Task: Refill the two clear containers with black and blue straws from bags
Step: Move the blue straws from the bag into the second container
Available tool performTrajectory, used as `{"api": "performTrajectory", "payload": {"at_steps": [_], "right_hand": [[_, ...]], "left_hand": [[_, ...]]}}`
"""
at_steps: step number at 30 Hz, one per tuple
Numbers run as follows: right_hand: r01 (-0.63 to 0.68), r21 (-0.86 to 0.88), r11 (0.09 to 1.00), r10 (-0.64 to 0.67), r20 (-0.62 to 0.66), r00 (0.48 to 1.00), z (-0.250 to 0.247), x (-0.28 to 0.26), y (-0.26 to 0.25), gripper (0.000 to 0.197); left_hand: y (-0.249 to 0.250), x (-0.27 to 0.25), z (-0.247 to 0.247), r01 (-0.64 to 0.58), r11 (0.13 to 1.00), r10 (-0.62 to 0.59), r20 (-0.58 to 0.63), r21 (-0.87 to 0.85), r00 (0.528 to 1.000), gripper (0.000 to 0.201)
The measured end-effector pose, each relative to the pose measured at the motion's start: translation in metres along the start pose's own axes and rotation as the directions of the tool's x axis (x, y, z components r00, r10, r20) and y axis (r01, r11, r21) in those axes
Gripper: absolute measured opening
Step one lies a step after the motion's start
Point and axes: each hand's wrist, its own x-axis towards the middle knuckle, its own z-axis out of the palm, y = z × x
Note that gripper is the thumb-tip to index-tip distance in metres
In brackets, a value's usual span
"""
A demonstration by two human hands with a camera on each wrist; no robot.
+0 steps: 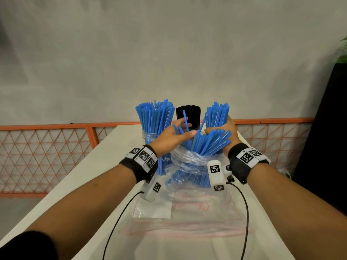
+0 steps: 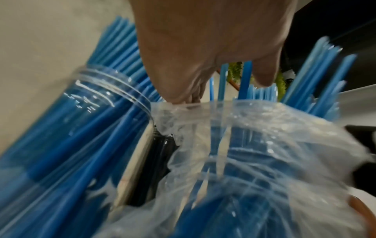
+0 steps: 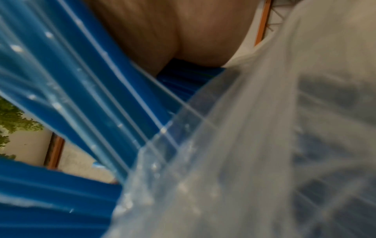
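Observation:
A clear container (image 1: 150, 135) at the back left is full of blue straws (image 1: 154, 117). Behind the hands stands a container of black straws (image 1: 188, 112). Nearer me is a crumpled clear bag (image 1: 189, 162), with more blue straws (image 1: 212, 141) fanning out of its mouth. My left hand (image 1: 183, 129) reaches over the bag's mouth with its fingers spread, and a few loose straws lie against them. In the left wrist view the left hand (image 2: 203, 56) touches the bag's rim (image 2: 195, 106). My right hand (image 1: 220, 126) grips an upright bundle of blue straws (image 1: 217, 113) above the bag. The right wrist view is blurred, showing palm (image 3: 173, 32), straws and plastic.
A flat, empty clear bag (image 1: 178, 212) lies on the white table (image 1: 105, 156) in front of me. An orange mesh fence (image 1: 56, 147) runs behind the table. A dark cabinet (image 1: 328, 128) with a plant (image 1: 342, 51) stands at the right. Cables hang from both wrists.

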Motion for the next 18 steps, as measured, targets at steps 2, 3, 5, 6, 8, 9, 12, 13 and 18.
{"api": "performTrajectory", "payload": {"at_steps": [2,3,5,6,8,9,12,13,18], "right_hand": [[0.029,-0.077,0.997,-0.028,0.017,0.999,0.001,-0.002,-0.001,0.039],[0.051,-0.123,0.991,-0.051,0.004,0.999,0.001,-0.003,0.0,0.039],[0.082,-0.206,0.975,-0.09,-0.026,0.996,0.004,-0.003,0.0,0.038],[0.09,-0.241,0.966,-0.107,-0.058,0.993,0.005,-0.002,0.0,0.035],[0.129,-0.329,0.936,-0.155,-0.055,0.986,0.003,-0.002,0.001,0.018],[0.141,-0.366,0.92,-0.176,-0.064,0.982,0.005,-0.003,-0.001,0.016],[0.076,-0.304,0.95,-0.085,-0.017,0.996,0.001,-0.006,-0.005,0.049],[0.073,-0.322,0.944,-0.083,-0.016,0.996,0.0,-0.006,-0.007,0.042],[0.178,-0.47,0.864,-0.231,-0.058,0.971,0.0,-0.007,-0.005,0.036]], "left_hand": [[0.007,0.01,0.004,0.005,1.0,-0.005,0.043,-0.01,0.999,0.07],[0.009,0.014,0.005,0.017,1.0,-0.015,0.064,-0.025,0.998,0.069],[0.014,0.024,0.008,0.051,0.996,-0.043,0.11,-0.071,0.993,0.066],[0.016,0.027,0.009,0.058,0.994,-0.045,0.129,-0.094,0.991,0.063],[0.017,0.032,0.012,0.028,0.993,-0.013,0.134,-0.112,0.991,0.052],[0.018,0.033,0.013,0.007,0.993,0.006,0.11,-0.119,0.994,0.047],[0.02,0.026,0.009,-0.034,0.977,0.049,0.062,-0.213,0.997,0.052],[0.021,0.022,0.006,-0.044,0.967,0.065,0.077,-0.252,0.995,0.066],[0.012,0.002,-0.002,-0.124,0.968,0.168,0.2,-0.217,0.965,0.108]]}}
